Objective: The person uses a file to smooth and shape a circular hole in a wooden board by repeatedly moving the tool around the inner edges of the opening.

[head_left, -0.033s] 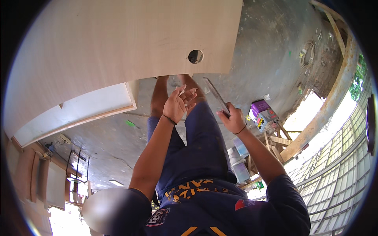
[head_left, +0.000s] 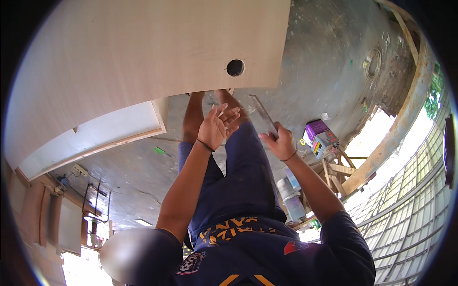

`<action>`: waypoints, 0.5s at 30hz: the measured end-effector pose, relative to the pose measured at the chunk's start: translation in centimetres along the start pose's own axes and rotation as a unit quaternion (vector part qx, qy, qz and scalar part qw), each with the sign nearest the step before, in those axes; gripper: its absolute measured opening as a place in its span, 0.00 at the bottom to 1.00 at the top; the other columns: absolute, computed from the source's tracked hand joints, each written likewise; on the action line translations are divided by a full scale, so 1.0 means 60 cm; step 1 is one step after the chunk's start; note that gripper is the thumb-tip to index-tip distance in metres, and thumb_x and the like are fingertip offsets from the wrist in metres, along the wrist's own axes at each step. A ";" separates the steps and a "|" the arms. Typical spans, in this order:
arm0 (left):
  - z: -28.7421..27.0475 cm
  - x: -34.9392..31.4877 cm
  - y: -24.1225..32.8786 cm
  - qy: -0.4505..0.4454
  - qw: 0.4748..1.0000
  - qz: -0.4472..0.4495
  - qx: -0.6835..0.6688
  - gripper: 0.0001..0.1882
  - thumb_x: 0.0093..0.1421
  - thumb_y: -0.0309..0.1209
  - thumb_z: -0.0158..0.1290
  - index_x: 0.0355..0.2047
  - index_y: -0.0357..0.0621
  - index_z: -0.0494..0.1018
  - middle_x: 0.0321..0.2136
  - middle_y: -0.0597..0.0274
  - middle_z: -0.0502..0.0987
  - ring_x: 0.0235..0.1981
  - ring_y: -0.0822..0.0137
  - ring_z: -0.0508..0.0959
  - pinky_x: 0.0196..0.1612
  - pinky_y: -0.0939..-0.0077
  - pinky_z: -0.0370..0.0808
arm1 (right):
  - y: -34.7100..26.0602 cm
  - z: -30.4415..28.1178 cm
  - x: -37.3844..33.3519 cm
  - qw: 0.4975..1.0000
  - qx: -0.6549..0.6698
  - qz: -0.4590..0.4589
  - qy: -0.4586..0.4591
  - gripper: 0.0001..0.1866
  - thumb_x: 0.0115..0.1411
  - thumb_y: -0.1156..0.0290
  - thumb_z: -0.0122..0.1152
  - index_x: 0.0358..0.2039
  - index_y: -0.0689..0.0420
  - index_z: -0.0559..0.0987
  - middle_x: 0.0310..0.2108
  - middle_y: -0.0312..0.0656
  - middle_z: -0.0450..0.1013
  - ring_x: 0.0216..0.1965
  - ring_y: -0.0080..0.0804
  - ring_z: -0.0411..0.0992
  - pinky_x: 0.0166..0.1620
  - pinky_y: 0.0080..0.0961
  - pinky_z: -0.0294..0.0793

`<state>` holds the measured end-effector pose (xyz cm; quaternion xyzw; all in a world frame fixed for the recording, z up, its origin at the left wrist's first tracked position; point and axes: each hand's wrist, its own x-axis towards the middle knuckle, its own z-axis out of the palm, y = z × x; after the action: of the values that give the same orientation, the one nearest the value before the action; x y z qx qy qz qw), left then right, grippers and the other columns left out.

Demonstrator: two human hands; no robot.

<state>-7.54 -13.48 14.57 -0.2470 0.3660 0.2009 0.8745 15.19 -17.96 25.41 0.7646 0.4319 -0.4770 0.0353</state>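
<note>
I stand in the room and I see that the right hand point(head_left: 282, 142) is grasping a long, flat, grey metal strip point(head_left: 262, 113) by its lower end, with the thumb at the left side. The long axis of this strip goes slantwise from that hand, forward and to the left of the person, so its far end points toward the near edge of a wide, pale, wood-grained board point(head_left: 157, 45). In this board there is a round, dark hole point(head_left: 235, 68), which lies beyond the far end and a little to the left of it. Whether the strip is lower or higher than the board, I cannot tell.

The left hand point(head_left: 214, 128) is released: its fingers are loosely spread and half bent. It is to the left of the strip, near it but not touching, so the right hand is the nearer of the 2. A small whitish spot shows by the left fingers, but I cannot tell what it is. Farther to the right, a purple and grey box point(head_left: 320, 137) is apart from both hands
</note>
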 end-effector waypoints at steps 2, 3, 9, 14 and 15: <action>0.013 -0.008 -0.012 -0.032 0.998 -0.048 0.029 0.34 0.69 0.57 0.35 0.63 0.45 0.56 0.56 0.52 0.71 0.57 0.61 0.71 0.55 0.57 0.69 | -0.019 0.029 0.007 0.982 0.105 -0.103 0.123 0.20 0.51 0.62 0.72 0.41 0.59 0.78 0.21 0.45 0.75 0.22 0.40 0.76 0.29 0.33 0.74; 0.019 -0.003 -0.021 -0.051 0.995 -0.068 0.054 0.35 0.69 0.59 0.34 0.63 0.43 0.57 0.56 0.51 0.71 0.58 0.61 0.70 0.56 0.56 0.68 | -0.023 0.041 0.014 0.974 0.134 -0.111 0.147 0.19 0.51 0.62 0.72 0.38 0.59 0.79 0.21 0.44 0.75 0.22 0.39 0.76 0.29 0.32 0.74; 0.012 0.001 -0.070 -0.100 0.982 -0.131 0.096 0.39 0.68 0.62 0.32 0.62 0.39 0.57 0.57 0.43 0.70 0.59 0.54 0.70 0.61 0.53 0.64 | 0.057 0.098 -0.003 0.962 0.258 -0.030 0.078 0.11 0.53 0.68 0.71 0.32 0.61 0.82 0.21 0.43 0.77 0.23 0.27 0.75 0.28 0.25 0.73; 0.012 0.002 -0.108 -0.101 0.967 -0.190 0.133 0.39 0.67 0.62 0.33 0.61 0.41 0.60 0.58 0.41 0.68 0.59 0.51 0.70 0.61 0.53 0.65 | 0.190 0.093 -0.087 0.973 0.227 -0.010 0.043 0.09 0.55 0.70 0.69 0.32 0.62 0.82 0.19 0.41 0.76 0.21 0.22 0.72 0.27 0.24 0.72; 0.018 0.005 -0.115 -0.094 0.963 -0.185 0.175 0.39 0.67 0.63 0.32 0.61 0.41 0.61 0.58 0.42 0.68 0.59 0.51 0.70 0.60 0.53 0.66 | 0.209 0.093 -0.106 0.972 0.228 -0.011 0.050 0.09 0.55 0.69 0.68 0.32 0.63 0.82 0.18 0.40 0.75 0.20 0.22 0.72 0.27 0.23 0.71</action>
<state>-3.11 -18.33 16.97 -0.1338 0.2595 -0.0091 0.9564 18.89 -32.39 22.73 0.7706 0.3208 -0.5247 -0.1669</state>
